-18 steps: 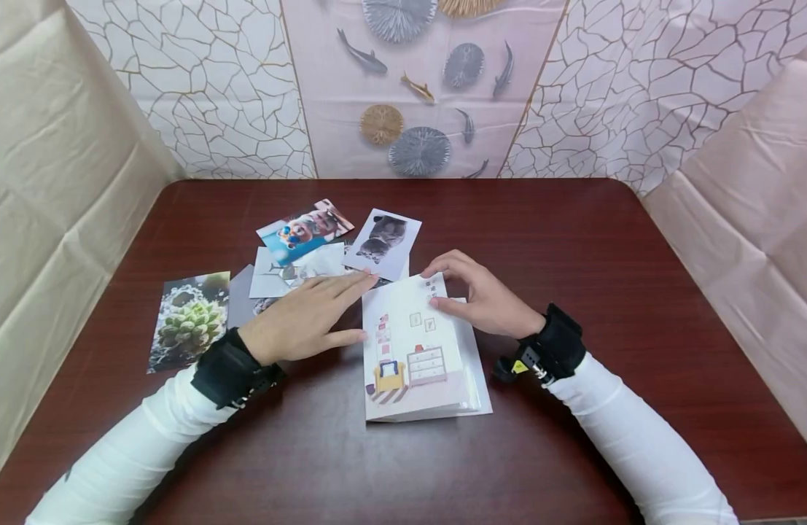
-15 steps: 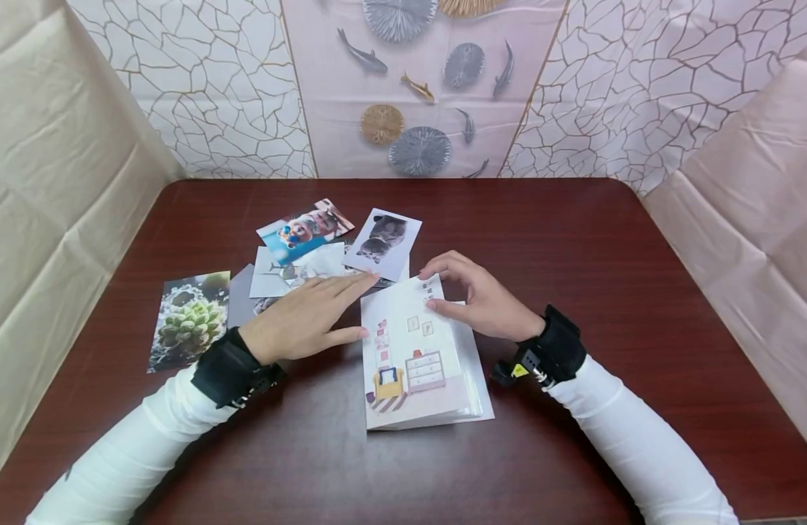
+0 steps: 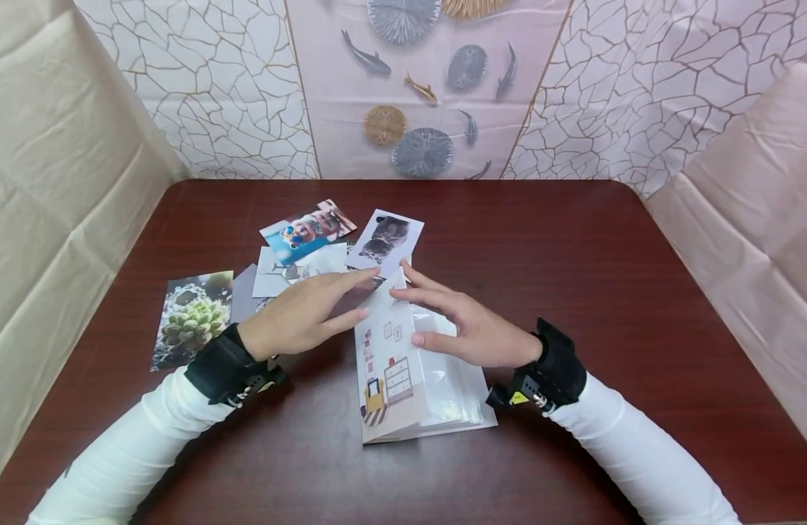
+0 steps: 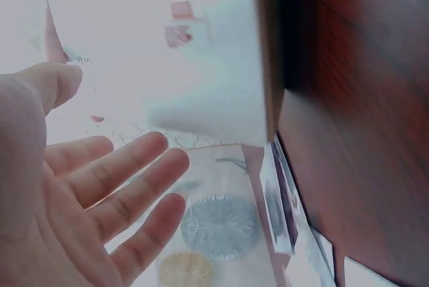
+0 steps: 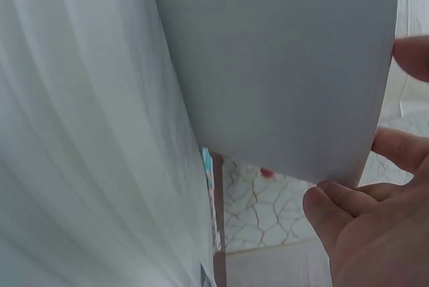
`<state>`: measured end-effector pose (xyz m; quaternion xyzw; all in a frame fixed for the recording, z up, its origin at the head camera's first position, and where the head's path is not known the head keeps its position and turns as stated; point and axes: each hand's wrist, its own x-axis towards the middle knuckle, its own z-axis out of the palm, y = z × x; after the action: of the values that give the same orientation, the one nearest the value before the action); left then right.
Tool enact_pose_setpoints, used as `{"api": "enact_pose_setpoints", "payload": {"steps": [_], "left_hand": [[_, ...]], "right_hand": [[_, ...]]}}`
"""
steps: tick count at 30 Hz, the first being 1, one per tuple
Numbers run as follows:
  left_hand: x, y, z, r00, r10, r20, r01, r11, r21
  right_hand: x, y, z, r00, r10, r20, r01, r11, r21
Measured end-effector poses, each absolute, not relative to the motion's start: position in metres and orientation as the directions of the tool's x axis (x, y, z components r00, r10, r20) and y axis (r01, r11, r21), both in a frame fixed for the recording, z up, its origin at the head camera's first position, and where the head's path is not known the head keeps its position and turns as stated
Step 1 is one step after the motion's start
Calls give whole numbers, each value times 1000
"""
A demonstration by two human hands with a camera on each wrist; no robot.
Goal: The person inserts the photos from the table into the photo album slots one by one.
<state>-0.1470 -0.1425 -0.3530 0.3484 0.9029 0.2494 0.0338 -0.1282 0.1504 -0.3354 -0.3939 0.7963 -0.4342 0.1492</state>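
A photo album [image 3: 393,379] lies in the middle of the table in the head view, its printed front cover lifted and tilted leftward. Clear plastic sleeves [image 3: 445,386] show beneath it. My right hand [image 3: 478,328] holds the free edge of the cover, fingertips near the top corner and thumb lower down. In the right wrist view the cover's plain inner side [image 5: 281,66] faces the camera. My left hand [image 3: 298,313] hovers at the album's left side with spread, fairly straight fingers and holds nothing. Its thumb tip reaches the cover's left edge; contact is unclear.
Several loose photos lie behind and left of the album: a succulent photo [image 3: 196,321], a colourful blue-toned photo [image 3: 305,237], and a white-bordered animal photo [image 3: 386,237]. A patterned cloth backdrop [image 3: 469,131] stands behind the dark red table [image 3: 574,292].
The cover has swung up and leftward with my right hand, baring more of the sleeves. The album has shifted slightly toward me. My left hand has barely moved.
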Motion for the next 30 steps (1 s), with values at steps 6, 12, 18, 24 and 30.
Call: {"api": "enact_pose_setpoints", "payload": {"steps": [6, 12, 18, 24, 30], "left_hand": [[-149, -145, -350, -772, 631, 73, 548, 603, 579], [-153, -148, -351, -789, 606, 103, 496, 527, 690], [-156, -151, -347, -826, 539, 165, 470, 497, 730], [-158, -160, -337, -844, 523, 120, 433, 531, 729], [-162, -180, -323, -827, 554, 92, 472, 597, 648]], "right_hand": [[-121, 146, -336, -562, -823, 89, -515, 263, -816], [-120, 143, -336, -474, -875, 93, -552, 213, -806], [-124, 141, -343, -490, -869, 66, -637, 306, -707], [-137, 145, -359, -629, -778, -4, -687, 558, -466], [-148, 149, -369, -692, -719, -66, -647, 658, -385]]}}
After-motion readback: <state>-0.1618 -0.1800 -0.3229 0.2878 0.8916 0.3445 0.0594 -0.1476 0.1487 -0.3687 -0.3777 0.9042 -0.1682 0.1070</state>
